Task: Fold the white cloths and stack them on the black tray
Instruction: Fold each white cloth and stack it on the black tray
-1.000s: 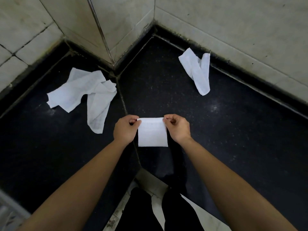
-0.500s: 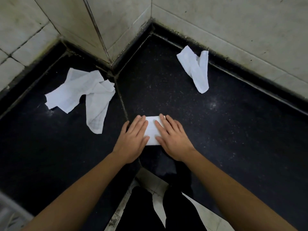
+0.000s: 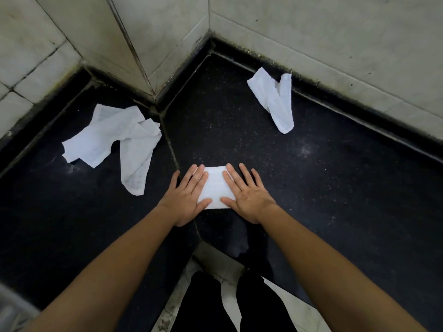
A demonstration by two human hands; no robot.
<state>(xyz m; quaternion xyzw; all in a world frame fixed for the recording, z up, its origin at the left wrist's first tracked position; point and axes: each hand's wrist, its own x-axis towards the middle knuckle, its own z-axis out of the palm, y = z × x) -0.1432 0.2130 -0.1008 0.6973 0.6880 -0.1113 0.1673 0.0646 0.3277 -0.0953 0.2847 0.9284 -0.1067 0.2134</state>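
A person's left hand [image 3: 185,200] and right hand [image 3: 247,195] lie flat, fingers straight and spread, on a small folded white rectangular cloth [image 3: 215,190] at the near middle of a black speckled stone table [image 3: 335,176] set into a tiled corner. The two hands are apart, one over each side edge of the fold, with a strip of white fabric showing between them; neither grips it, both press palm-down. To the left, well apart from the folded piece, a larger crumpled white woven cloth [image 3: 115,140] sprawls unfolded, one tail trailing toward the front. At the back right, near the foot of the pale grey tiled wall [image 3: 335,32], a second loose white cloth [image 3: 275,99] lies bent into a narrow V. A dark grouted seam [image 3: 171,149] runs across the table from the wall corner to just beside the left hand. Below the forearms, the person's black trousers [image 3: 215,307] show over pale floor tiles [image 3: 297,315]
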